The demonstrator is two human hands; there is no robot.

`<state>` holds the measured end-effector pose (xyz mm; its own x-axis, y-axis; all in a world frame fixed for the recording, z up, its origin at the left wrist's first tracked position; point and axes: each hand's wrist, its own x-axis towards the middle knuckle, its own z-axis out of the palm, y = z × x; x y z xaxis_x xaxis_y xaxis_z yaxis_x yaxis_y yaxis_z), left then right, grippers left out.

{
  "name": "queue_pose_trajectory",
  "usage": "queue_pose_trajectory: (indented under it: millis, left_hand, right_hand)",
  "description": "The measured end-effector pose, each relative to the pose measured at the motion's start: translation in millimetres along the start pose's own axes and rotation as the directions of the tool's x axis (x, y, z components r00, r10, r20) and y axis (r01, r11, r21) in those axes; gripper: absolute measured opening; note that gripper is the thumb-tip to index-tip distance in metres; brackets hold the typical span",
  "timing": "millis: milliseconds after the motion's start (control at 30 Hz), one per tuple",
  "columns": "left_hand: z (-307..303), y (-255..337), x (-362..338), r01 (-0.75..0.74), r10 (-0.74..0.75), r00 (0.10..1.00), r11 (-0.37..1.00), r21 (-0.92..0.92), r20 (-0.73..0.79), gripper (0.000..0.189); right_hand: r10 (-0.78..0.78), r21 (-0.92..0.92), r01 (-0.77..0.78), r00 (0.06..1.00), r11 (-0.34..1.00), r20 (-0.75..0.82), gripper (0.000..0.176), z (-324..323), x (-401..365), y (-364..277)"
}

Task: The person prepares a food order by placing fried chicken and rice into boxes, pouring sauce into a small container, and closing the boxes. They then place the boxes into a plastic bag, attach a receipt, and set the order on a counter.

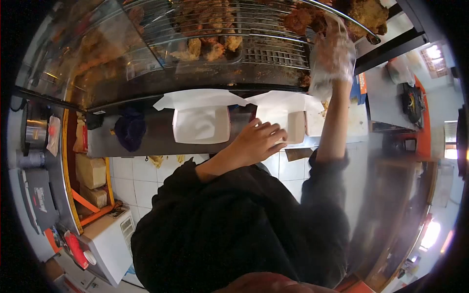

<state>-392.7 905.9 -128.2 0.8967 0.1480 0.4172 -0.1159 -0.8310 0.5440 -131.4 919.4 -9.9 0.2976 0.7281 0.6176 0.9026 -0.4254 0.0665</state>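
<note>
Two white takeaway boxes stand with lids up on the counter. The left box (201, 125) shows a bare white inside. My left hand (260, 140) is bare, palm down, its slightly bent fingers apart over the near left part of the right box (295, 124). My right hand (336, 51), covered by a clear plastic bag or glove, reaches up to the right end of the wire rack (273, 41). Pieces of fried chicken (297, 20) lie just left of it, and a larger piece (367, 18) is at its right. Motion and plastic blur its fingers, so I cannot tell whether they grip a piece.
More fried chicken (213, 49) sits on the rack's left part, behind a glass panel (132, 39). A dark blue cloth (130, 129) lies on the counter left of the boxes. Crumbs lie on a white board (359, 122) at right. An orange-framed shelf (90, 195) stands at left.
</note>
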Motion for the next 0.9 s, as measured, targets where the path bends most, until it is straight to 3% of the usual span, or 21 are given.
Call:
queue_pose_trajectory:
  millis: [33, 100, 167, 333, 400, 433, 533, 600, 633, 667, 700, 733, 767, 800, 833, 900]
  left_hand:
    - [-1, -2, -10, -0.004, 0.004, 1.0, 1.0, -0.005, -0.001, 0.017]
    - [-3, -4, -26, 0.038, -0.018, 0.986, 0.992, -0.12, 0.165, 0.02]
    - [3, -8, -38, 0.016, 0.006, 0.985, 0.992, -0.127, 0.173, 0.021]
    - [-4, -9, -42, 0.037, 0.006, 0.988, 0.962, -0.27, 0.155, 0.018]
    - [-1, -13, -39, 0.044, -0.008, 0.99, 0.966, -0.256, 0.139, 0.017]
    - [1, -14, -40, 0.061, -0.029, 0.99, 0.97, -0.237, 0.135, 0.016]
    - [15, -24, -36, 0.081, -0.041, 0.977, 0.979, -0.189, 0.209, 0.022]
    - [36, -33, -38, 0.042, -0.018, 0.983, 0.991, -0.127, 0.184, 0.026]
    - [47, -38, -39, 0.012, -0.003, 0.988, 0.998, -0.061, 0.157, 0.03]
    - [56, -43, -38, 0.011, -0.001, 0.988, 0.998, -0.063, 0.154, 0.03]
    - [64, -48, -37, -0.005, -0.003, 0.988, 0.999, 0.048, 0.153, 0.034]
    - [73, -53, -38, -0.02, -0.005, 0.988, 0.987, 0.157, 0.155, 0.039]
    - [86, -61, -41, -0.006, -0.024, 0.988, 0.981, 0.193, 0.151, 0.04]
    - [94, -66, -43, -0.005, -0.025, 0.988, 0.982, 0.188, 0.156, 0.04]
    - [99, -70, -42, 0.001, -0.063, 0.975, 0.96, 0.278, 0.213, 0.037]
    - [101, -73, -40, 0.018, -0.122, 0.959, 0.927, 0.375, 0.255, 0.026]
  right_hand:
    - [0.01, -0.098, -0.001, 0.996, 0.995, 0.093, 0.047, 9, 19, 9]
    - [0.035, -0.243, 0.02, 0.975, 0.97, 0.218, 0.05, 21, 41, 22]
    - [0.065, -0.355, 0.048, 0.952, 0.934, 0.299, 0.053, 29, 50, 31]
    - [0.072, -0.412, 0.047, 0.961, 0.91, 0.267, 0.061, 33, 41, 40]
    - [0.035, -0.252, 0.009, 0.985, 0.968, 0.17, 0.055, 27, 32, 38]
    - [0.022, -0.069, -0.017, 0.997, 0.997, 0.07, 0.05, 20, 19, 27]
    - [-0.024, -0.188, 0.016, 0.999, 0.982, -0.043, 0.045, -25, -2, -14]
    - [0.25, 0.056, -0.255, 0.965, 0.965, 0.084, 0.044, -58, -13, -38]
    - [0.16, -0.043, -0.159, 0.987, 0.986, 0.027, 0.047, -62, -32, -35]
    - [0.14, 0.147, -0.149, 0.988, 0.978, 0.069, 0.047, -57, -56, -21]
    - [0.113, 0.332, -0.143, 0.988, 0.932, 0.108, 0.048, -51, -79, -10]
    - [0.122, 0.726, -0.378, 0.917, 0.574, 0.381, 0.043, -55, -94, -16]
    - [0.114, 0.676, -0.5, 0.84, 0.542, 0.53, 0.042, -53, -109, -25]
    - [0.08, 0.658, -0.667, 0.721, 0.349, 0.688, 0.046, -49, -125, -35]
    - [0.029, 0.616, -0.723, 0.656, 0.313, 0.755, 0.042, -25, -153, -31]
    - [-0.004, 0.486, -0.497, 0.697, 0.719, 0.717, 0.042, 7, -186, -29]
